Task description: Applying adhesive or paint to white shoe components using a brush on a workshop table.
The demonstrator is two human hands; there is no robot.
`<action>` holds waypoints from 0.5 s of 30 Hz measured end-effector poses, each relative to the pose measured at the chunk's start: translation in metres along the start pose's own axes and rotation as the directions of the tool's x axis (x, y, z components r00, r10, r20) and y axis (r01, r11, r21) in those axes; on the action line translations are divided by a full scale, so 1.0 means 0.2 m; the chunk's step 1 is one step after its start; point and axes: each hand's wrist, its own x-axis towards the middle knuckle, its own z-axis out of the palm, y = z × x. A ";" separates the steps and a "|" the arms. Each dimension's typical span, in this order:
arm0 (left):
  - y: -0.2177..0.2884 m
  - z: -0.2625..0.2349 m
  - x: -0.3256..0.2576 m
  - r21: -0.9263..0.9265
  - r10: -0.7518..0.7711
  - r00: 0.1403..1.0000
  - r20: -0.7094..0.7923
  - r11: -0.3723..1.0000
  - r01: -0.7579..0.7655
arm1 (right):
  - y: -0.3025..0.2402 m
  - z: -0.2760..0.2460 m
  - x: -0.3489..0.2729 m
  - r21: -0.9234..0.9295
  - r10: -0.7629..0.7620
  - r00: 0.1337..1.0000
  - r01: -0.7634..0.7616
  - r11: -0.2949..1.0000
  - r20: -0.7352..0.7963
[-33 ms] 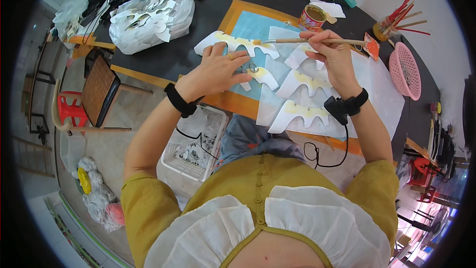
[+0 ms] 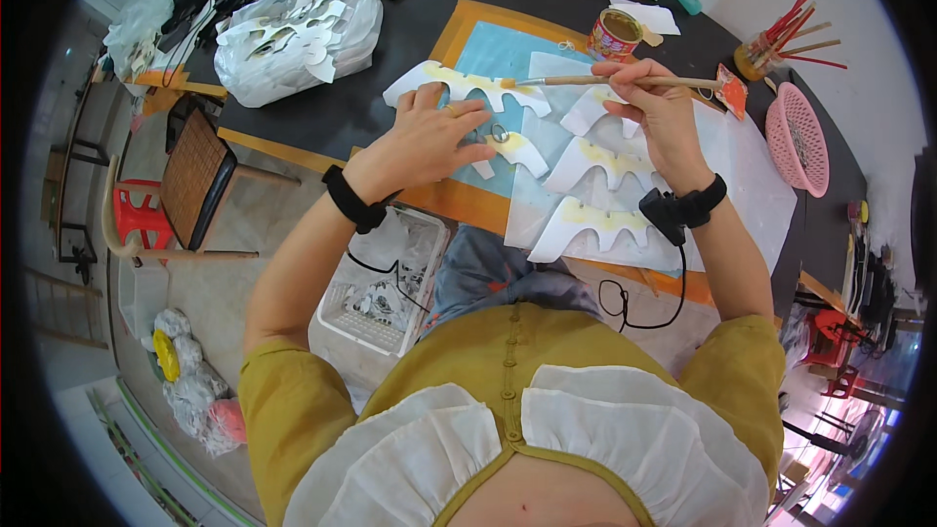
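My right hand (image 2: 652, 107) is closed around the handle of a paintbrush (image 2: 576, 80), held nearly level. Its yellowish bristles touch the far white scalloped piece (image 2: 470, 84), which is stained yellow along its middle. Fingers spread, my left hand (image 2: 429, 137) lies over the near edge of that piece and hides part of it. By the left thumb is another white scalloped piece (image 2: 525, 154), with a small metal ring (image 2: 499, 133) at its far edge. Several similar pieces lie to the right, among them a middle piece (image 2: 595, 166) and a near piece (image 2: 586, 226).
An open can (image 2: 615, 36) stands beyond the right hand. Farther right are a jar of brushes (image 2: 753, 60) and a pink basket (image 2: 797, 141). A plastic bag of white cutouts (image 2: 293, 39) sits at the left. Below the table edge is a white crate (image 2: 366, 327).
The brush tip has shifted very slightly to the right along the far piece. Both hands stay almost in place.
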 end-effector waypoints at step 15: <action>0.00 0.02 0.03 -0.063 0.127 0.989 -0.071 0.989 -0.132 | -0.01 0.02 -0.01 -0.034 0.024 1.000 -0.024 0.999 -0.004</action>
